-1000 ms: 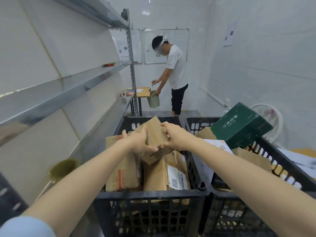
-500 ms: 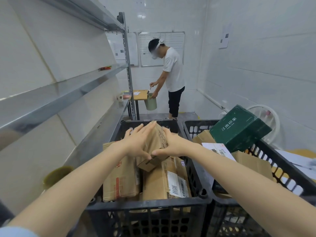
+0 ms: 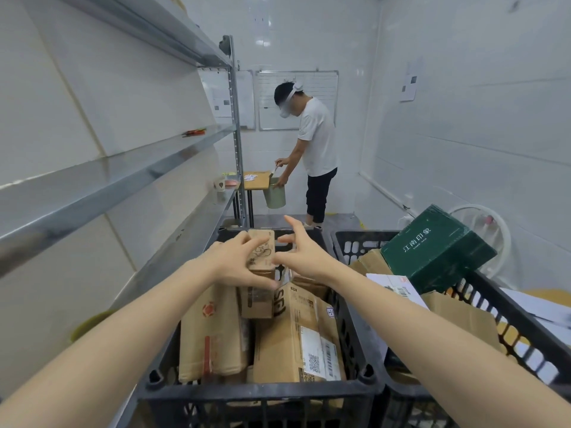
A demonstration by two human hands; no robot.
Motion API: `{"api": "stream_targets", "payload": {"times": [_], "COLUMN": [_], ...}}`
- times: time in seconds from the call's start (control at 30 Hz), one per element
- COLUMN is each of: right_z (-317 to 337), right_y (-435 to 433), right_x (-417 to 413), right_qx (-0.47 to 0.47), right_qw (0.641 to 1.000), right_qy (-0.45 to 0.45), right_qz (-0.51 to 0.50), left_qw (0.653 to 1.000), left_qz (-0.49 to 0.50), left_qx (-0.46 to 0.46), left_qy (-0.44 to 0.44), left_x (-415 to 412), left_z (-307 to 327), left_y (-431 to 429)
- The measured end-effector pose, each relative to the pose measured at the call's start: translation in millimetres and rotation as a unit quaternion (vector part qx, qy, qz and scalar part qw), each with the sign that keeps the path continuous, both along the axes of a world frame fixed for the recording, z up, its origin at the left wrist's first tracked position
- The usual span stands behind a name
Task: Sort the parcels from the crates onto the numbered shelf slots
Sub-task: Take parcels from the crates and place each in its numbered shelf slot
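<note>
Parcel gripped by left hand, right hand splayed beside.

The one view rides on the head, wide-angle, facing forward and down along both forearms. The left hand, gripping a box, and the spread right hand sit mid-frame, close to the lens. A crate fills the bottom edge below the fingers, shelves stretch away left of them, and a person stands far beyond the fingertips.
</note>
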State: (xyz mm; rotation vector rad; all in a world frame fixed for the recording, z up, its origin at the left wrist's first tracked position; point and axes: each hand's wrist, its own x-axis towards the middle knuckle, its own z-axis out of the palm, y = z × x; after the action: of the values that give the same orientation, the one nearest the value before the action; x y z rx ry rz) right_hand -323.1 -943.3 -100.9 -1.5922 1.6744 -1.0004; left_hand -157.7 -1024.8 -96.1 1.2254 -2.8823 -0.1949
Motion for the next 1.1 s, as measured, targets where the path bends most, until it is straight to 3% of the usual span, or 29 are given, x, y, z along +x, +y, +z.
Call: {"api": "stream_targets", "payload": {"times": [0.27,0.53,1.1], "right_z": [-26.3,-44.3,-41.7], "right_y": [-3.8,-5.6,-4.2], "right_x": [-2.1,-0.5,6.6], "right_qx": [0.090,0.140,0.111], "right_qw": [0.993,0.985,0.993], "right_qy": [0.078,0.104,0.015], "right_qz": [-0.004,-0.004,-0.031], "left_qw": [0.998,0.998,0.993], "left_qz": [0.034,0.001,-0.007], "left_qx": [-0.037,-0.058,0.028], "left_qy": [-0.044,-0.011,0.115], "left_x": [7.4,13.2,33.0], "left_z": [-4.3,-1.0,-2.9], "left_y": [5.6,0.5,-4.6]}}
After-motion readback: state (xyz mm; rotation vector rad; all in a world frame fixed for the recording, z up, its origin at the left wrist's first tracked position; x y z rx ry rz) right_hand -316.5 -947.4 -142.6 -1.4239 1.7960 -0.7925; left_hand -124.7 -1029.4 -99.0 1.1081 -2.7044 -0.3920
